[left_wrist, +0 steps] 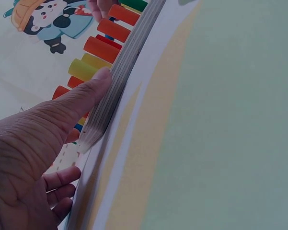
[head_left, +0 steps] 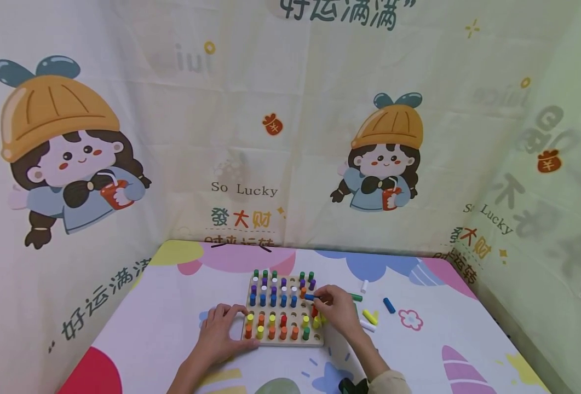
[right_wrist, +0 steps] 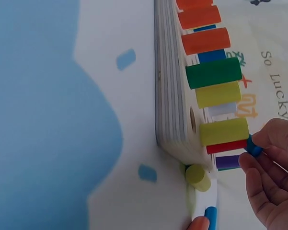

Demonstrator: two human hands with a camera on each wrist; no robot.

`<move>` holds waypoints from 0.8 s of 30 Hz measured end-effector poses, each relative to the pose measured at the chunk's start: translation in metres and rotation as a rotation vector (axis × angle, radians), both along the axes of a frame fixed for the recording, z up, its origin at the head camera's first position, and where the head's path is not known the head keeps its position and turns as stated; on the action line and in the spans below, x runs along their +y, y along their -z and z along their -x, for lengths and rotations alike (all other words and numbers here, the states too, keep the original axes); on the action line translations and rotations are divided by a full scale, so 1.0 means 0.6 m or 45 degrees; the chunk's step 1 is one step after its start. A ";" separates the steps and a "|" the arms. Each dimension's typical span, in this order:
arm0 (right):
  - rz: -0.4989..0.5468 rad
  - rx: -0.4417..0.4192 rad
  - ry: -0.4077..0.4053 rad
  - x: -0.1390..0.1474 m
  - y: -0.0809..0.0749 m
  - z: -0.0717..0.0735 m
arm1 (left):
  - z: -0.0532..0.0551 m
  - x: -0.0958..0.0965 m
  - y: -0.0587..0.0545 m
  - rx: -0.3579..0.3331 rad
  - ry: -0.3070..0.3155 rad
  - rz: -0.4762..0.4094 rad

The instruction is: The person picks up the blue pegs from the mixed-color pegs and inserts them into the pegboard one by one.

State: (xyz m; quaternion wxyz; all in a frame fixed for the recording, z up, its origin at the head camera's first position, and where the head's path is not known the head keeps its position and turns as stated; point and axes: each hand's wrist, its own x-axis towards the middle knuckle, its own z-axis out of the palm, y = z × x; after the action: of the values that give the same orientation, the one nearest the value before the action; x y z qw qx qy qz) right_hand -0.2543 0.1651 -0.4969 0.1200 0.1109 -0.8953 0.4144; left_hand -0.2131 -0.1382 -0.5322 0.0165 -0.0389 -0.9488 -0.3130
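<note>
A wooden pegboard (head_left: pixel 290 344) lies on the table, set with rows of coloured pegs: green, purple, white, blue, orange, red and yellow. My left hand (head_left: pixel 216 334) holds its near left corner, the thumb (left_wrist: pixel 93 86) along the front edge and the index finger at the left edge. Over the board's right side, my right hand (head_left: pixel 339 312) pinches a blue peg (head_left: pixel 311 297) between thumb and fingers. That peg is tilted nearly flat, and its far end stands near an orange peg (head_left: pixel 303 293). Several holes on the right part of the board hold no peg.
To the right of the board lie loose pegs: a green peg (head_left: pixel 356 297), a white peg (head_left: pixel 364 285), a blue peg (head_left: pixel 389 305) and a yellow peg (head_left: pixel 369 317). Another yellow peg (right_wrist: pixel 197 177) is close to the board's corner. A printed cloth (head_left: pixel 310 219) hangs behind the table.
</note>
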 end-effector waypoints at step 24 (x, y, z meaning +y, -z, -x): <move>-0.037 -0.041 -0.096 -0.015 -0.001 0.008 | 0.001 -0.001 0.008 0.025 -0.002 -0.001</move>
State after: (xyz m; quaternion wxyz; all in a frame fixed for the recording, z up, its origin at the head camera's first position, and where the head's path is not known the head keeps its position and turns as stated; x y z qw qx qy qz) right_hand -0.2590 0.1560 -0.4964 0.0884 0.1395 -0.8982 0.4074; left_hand -0.2137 -0.1388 -0.5367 0.0262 -0.0413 -0.9485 -0.3130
